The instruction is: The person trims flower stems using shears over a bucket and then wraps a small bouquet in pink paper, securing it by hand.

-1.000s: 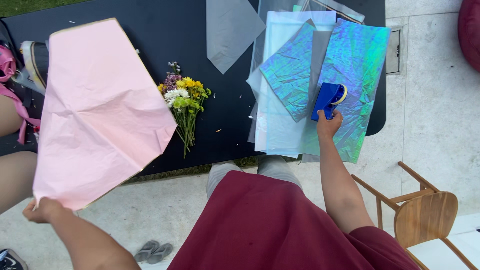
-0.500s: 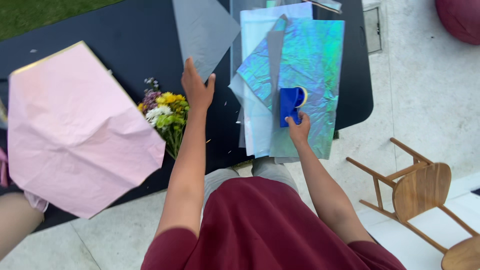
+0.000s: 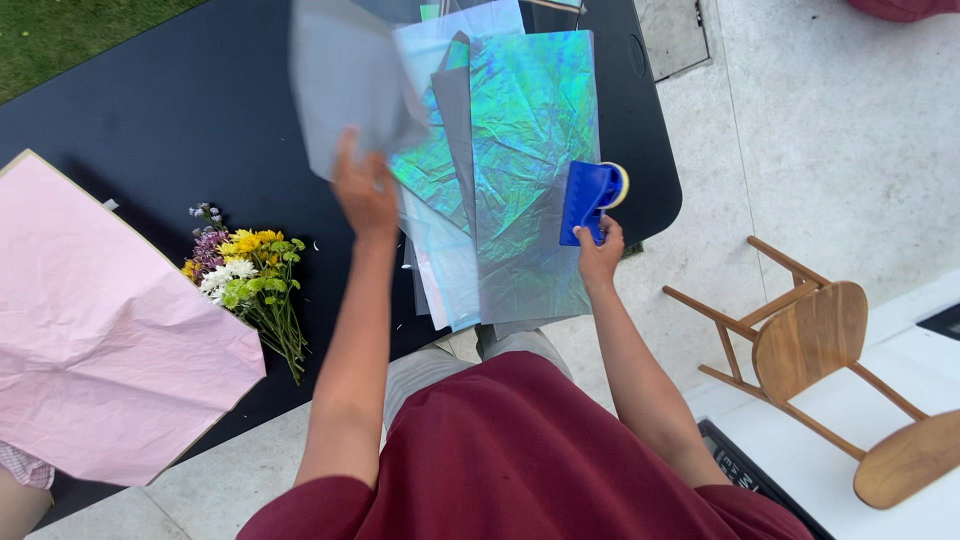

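The person leans over a black bench (image 3: 150, 110), both arms stretched forward. The left hand (image 3: 365, 195) is raised above the bench, its fingers pinched on the lower edge of a translucent grey sheet (image 3: 345, 90), which hangs lifted and blurred over the far middle of the bench. The right hand (image 3: 598, 250) lies near the bench's right edge, its fingers curled around the lower end of a blue tape dispenser (image 3: 590, 200) that rests on the top iridescent sheet (image 3: 530, 150). That shimmering green-blue sheet tops a loose stack of wrapping sheets (image 3: 440, 270) that overhangs the near edge of the bench. A small bunch of yellow, white and purple flowers (image 3: 245, 280) lies at the near edge, left of the left arm, stems pointing toward the person. A large crumpled pink paper (image 3: 100, 340) covers the bench's near left corner. A wooden chair (image 3: 810, 340) stands on the pale floor to the right.
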